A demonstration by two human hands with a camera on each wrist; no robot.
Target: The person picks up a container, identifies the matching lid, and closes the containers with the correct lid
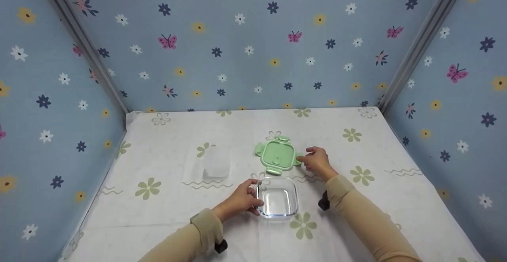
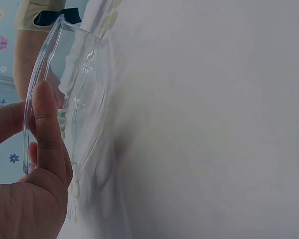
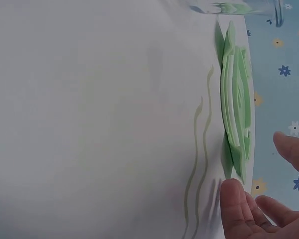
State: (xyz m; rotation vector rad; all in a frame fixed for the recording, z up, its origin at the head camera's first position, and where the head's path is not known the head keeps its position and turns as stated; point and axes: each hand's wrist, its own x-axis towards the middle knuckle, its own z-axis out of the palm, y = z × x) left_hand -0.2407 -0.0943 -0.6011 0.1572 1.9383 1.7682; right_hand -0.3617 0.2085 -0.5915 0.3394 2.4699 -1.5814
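Note:
A clear square glass food container (image 1: pixel 278 202) stands upright on the cloth, with no lid on it. My left hand (image 1: pixel 242 198) grips its left side, thumb and fingers about the wall and rim; in the left wrist view the thumb lies along the glass (image 2: pixel 79 84). Just behind the container lies a light green lid (image 1: pixel 278 155), flat, its side flaps spread outward. My right hand (image 1: pixel 315 162) is at the lid's right flap. In the right wrist view its thumb and fingers are apart, with one fingertip right at the end of the green lid (image 3: pixel 236 99).
A whitish translucent block-like thing (image 1: pixel 217 163) stands left of the lid. The table (image 1: pixel 158 230) has a white cloth with green flowers and wavy lines. Blue flowered panels (image 1: pixel 245 40) enclose the back and both sides.

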